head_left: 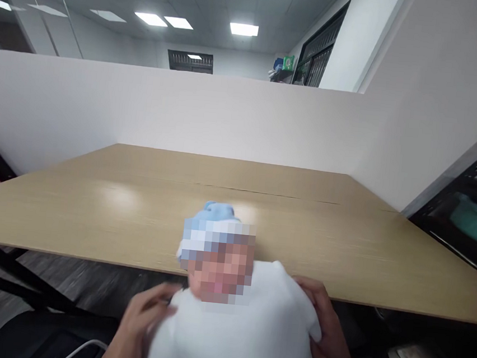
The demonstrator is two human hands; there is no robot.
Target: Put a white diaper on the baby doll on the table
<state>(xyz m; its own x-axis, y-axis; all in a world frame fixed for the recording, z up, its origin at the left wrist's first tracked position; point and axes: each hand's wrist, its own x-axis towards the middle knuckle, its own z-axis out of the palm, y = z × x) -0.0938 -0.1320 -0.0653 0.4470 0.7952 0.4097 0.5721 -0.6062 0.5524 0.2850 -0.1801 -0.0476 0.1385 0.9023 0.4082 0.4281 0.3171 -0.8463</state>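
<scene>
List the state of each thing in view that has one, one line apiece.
Baby figure: head uppermost, held between both hands
Blue-and-white cap: worn on the figure's head
Left hand: fingers curved, against the figure's side
Right hand: against the opposite side
Ceiling lights: lit
White cable: bent in a curve

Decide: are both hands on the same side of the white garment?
No, the left hand and right hand flank the white garment.
</scene>
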